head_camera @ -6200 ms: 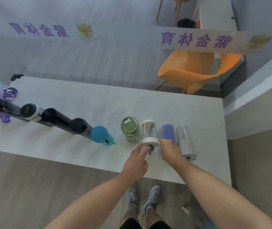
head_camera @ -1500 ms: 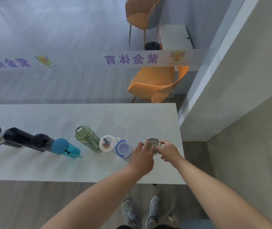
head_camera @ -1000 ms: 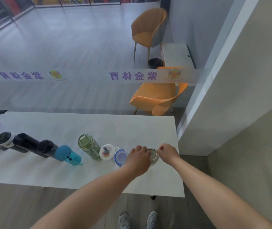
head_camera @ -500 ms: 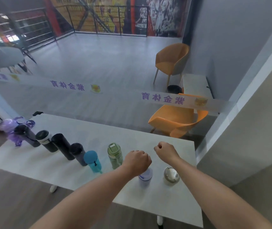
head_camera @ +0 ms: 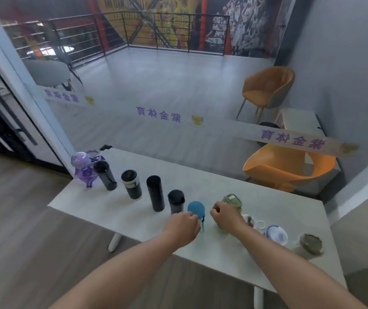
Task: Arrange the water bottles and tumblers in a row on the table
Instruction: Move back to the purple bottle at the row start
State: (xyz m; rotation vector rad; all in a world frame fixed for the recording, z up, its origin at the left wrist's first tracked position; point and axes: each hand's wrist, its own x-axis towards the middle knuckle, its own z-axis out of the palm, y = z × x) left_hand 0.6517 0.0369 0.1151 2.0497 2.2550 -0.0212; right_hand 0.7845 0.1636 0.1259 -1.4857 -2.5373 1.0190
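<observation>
Bottles and tumblers stand upright in one slanting row on the white bench [head_camera: 267,210], running from far left to near right. At the far-left end is a purple bottle [head_camera: 84,167], with a black bottle [head_camera: 105,177] just beside it and partly in front of it. Next come a black tumbler with a silver band [head_camera: 131,184], a tall black flask [head_camera: 155,193] and a shorter dark tumbler [head_camera: 175,201], each a little apart from its neighbour. A teal bottle [head_camera: 196,210] follows, then a green bottle [head_camera: 232,201], a clear tumbler with a white lid [head_camera: 250,220], a clear tumbler with a blue rim [head_camera: 276,234] and, last at the near-right end, a tumbler with a grey lid [head_camera: 310,243].

Both bare forearms reach in from the near edge. The left hand [head_camera: 181,226] is curled into a loose fist just in front of the teal bottle, its knuckles close to the bottle's strap; whether it touches is unclear, and its grip holds nothing that can be seen. The right hand [head_camera: 226,216] is likewise clenched, covering the lower part of the green bottle; I cannot tell whether its grip is on the bottle.

Beyond the bench an orange chair [head_camera: 288,168] stands at the far right.
</observation>
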